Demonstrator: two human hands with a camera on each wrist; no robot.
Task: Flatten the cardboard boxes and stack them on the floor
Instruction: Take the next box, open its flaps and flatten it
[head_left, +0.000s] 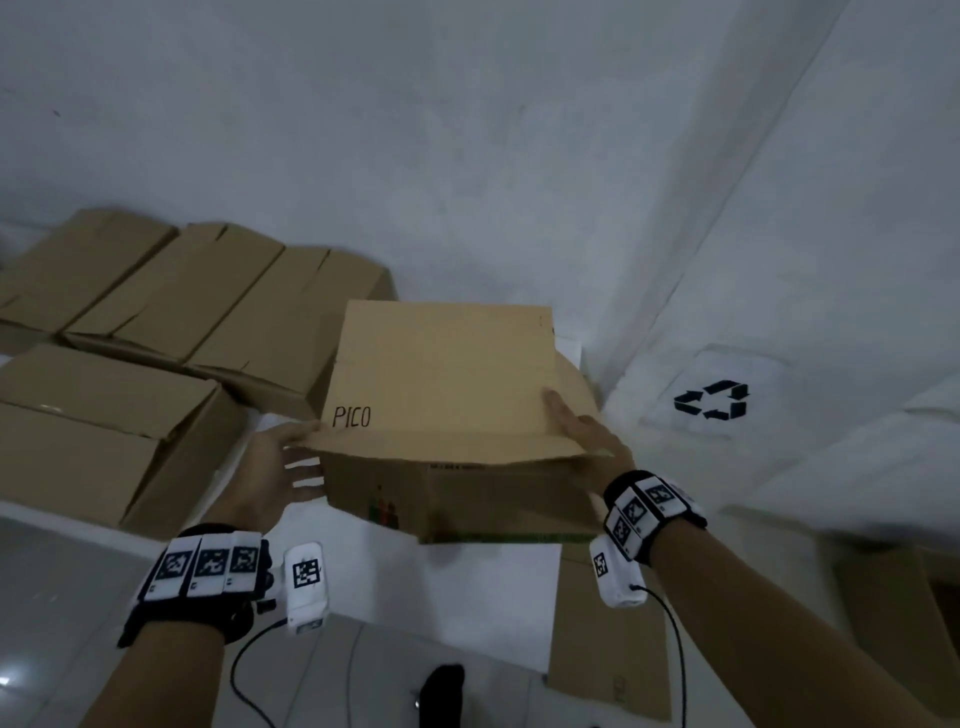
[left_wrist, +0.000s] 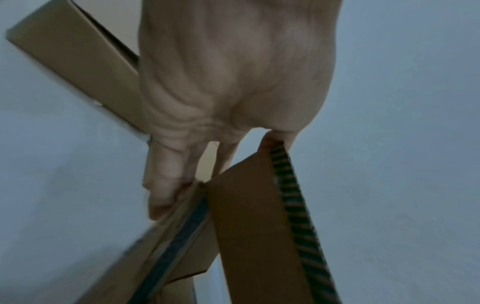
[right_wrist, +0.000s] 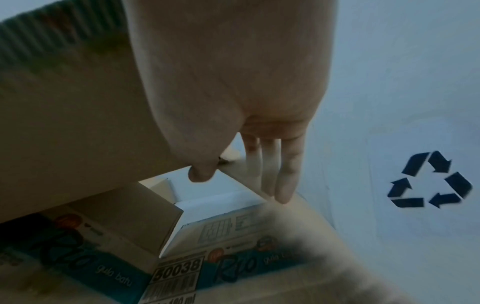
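Note:
I hold a brown cardboard box (head_left: 441, 374) marked "PICO" in the air in front of me, its top flaps partly folded over. My left hand (head_left: 280, 467) pinches the left end of the near flap, thumb on top and fingers underneath. In the left wrist view the fingers (left_wrist: 166, 185) grip the flap's edge (left_wrist: 246, 226). My right hand (head_left: 587, 431) holds the right end, thumb over the flap and fingers below it. In the right wrist view the flap (right_wrist: 78, 123) sits against the palm (right_wrist: 233, 82), and printed cardboard reading "Rio" (right_wrist: 233, 263) shows beneath.
Several unflattened brown boxes stand at the left, a back row (head_left: 208, 296) and a nearer one (head_left: 93, 431). A flat cardboard sheet (head_left: 608, 639) lies on the floor at lower right. A white surface at the right carries a recycling symbol (head_left: 711, 400).

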